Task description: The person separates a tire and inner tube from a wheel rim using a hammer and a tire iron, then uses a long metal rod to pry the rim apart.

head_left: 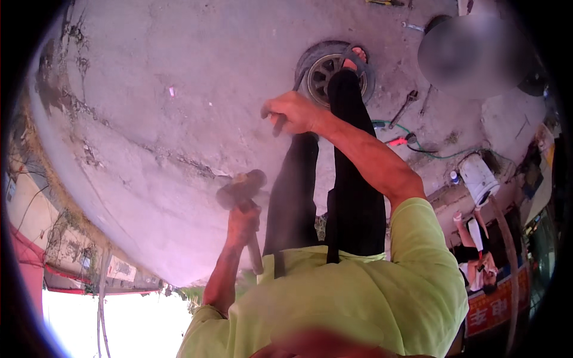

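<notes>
Concrete ground (197, 89), head view, cracked. Wheel (319, 74): flat on the ground, under a sandalled foot (354, 59). Left hand (243, 224): closed round the handle of a hammer (239, 189), head uppermost. Right hand (295, 111): fingers curled about a dark bar (279, 124), near the wheel; contact unclear. Wrench (404, 108): right of the wheel. White container (479, 176): farther right, contents unclear; small bottle (455, 177), blue and white, just beside.

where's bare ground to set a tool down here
Bare apart from small scraps: the concrete left of the wheel and right hand, above the hammer in the picture. Crowded: right of the wheel, where a wrench, green cord and red-black tool lie.
</notes>
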The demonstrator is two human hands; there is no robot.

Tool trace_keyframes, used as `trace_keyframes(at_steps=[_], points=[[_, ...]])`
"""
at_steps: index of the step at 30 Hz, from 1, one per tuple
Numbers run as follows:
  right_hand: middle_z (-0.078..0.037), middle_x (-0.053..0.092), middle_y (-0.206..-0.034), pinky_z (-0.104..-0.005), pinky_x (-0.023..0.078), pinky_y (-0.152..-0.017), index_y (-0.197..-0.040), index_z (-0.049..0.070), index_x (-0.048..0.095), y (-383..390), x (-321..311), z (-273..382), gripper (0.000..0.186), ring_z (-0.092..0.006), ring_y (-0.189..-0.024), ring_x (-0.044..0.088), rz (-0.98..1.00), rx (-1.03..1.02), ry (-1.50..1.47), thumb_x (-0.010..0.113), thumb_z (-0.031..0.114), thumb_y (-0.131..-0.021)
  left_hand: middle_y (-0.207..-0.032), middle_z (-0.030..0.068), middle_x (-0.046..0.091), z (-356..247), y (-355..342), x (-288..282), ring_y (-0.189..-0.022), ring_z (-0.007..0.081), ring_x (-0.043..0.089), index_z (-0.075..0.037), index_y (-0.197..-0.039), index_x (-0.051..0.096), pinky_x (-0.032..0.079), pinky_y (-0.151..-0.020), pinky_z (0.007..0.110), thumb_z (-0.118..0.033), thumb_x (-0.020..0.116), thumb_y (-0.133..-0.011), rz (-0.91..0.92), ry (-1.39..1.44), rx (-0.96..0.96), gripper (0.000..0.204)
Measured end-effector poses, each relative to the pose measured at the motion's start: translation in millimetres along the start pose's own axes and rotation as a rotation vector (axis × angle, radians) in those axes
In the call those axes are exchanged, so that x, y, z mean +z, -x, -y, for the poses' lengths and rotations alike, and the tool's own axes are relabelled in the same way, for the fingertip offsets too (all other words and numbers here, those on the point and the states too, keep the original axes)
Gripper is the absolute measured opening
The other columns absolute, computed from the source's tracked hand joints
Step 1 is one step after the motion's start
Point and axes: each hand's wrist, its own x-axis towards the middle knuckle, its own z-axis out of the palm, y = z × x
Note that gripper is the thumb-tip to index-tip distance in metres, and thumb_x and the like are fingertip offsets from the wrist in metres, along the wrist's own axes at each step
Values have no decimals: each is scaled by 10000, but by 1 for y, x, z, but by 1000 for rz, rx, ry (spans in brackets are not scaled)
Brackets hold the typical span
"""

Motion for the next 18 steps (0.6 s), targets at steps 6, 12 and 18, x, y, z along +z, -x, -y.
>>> trace_keyframes(at_steps=[6,12,18], points=[[-59,671,-725,-365,533,-654,-978,67,634,10,8,-11,354,-269,-722,683,42,29,94,675,17,-630,-610,24,545,10,11,-2,-479,134,528,-38,-843,575,428,-466,292,-167,646,-864,43,-63,-48,149],[-124,648,-720,-430,494,-601,-934,79,643,9,0,-4,224,-350,-689,648,21,44,29,632,38,-714,-720,59,660,-23,16,-24,-682,143,642,7,-972,668,510,-681,329,-378,643,-875,-42,-253,-122,398],[-124,635,-710,-420,491,-600,-937,73,637,15,-10,0,209,-332,-674,649,8,201,-100,627,40,-731,-684,12,581,-61,38,-25,-611,133,573,-17,-929,638,476,-565,298,-198,673,-872,-70,75,48,193]])
